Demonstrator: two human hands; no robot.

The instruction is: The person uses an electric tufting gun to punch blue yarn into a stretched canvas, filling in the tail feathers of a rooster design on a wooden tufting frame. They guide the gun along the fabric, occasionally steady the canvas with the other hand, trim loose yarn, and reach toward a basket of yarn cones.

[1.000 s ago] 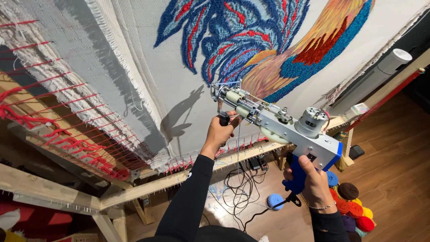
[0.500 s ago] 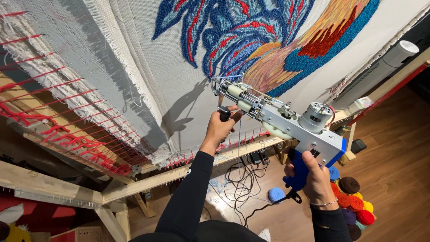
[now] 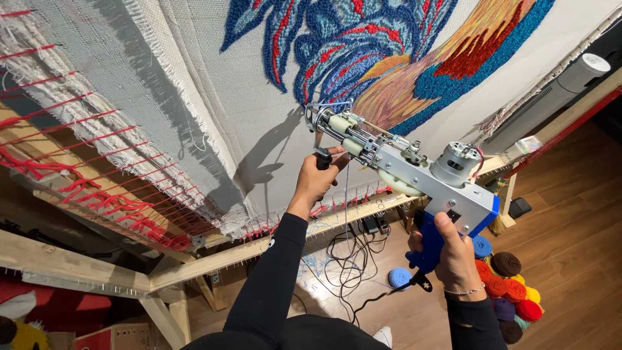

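A silver and blue tufting gun points its needle end at a white cloth stretched on a wooden frame. My right hand grips the gun's blue rear handle. My left hand holds the black front handle under the gun's barrel. A blue yarn strand runs down from the gun's nose. The needle tip sits at the lower edge of a tufted design in blue, red, orange and tan.
Several yarn balls in brown, red, orange, yellow and blue lie on the wooden floor at the right. Black cables and a blue yarn ball lie below the frame. Red yarn loops lace the cloth's left edge.
The gun and both hands have shifted slightly up and left along the cloth, closer to the tufted design's lower edge.
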